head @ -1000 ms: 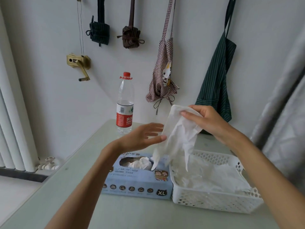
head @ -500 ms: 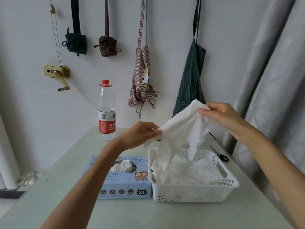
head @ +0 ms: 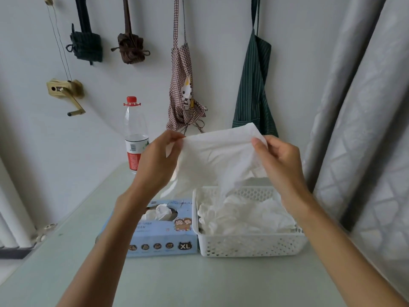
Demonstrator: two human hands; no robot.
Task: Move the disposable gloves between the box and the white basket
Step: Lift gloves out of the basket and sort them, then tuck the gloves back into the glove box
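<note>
The left hand [head: 155, 165] and right hand [head: 277, 162] each pinch a top corner of one white disposable glove [head: 218, 156], stretched between them in the air above the white basket [head: 250, 244]. Its fingers dangle over the heaped gloves [head: 245, 214] inside. To finish cleanly, I would lower it onto that heap before letting go, well clear of the blue glove box [head: 161, 231] just beside.

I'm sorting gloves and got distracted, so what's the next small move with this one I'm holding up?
Probably lower it and let go: both the left hand and right hand pinch the glove spread right above the basket, which already holds a pile.
</note>
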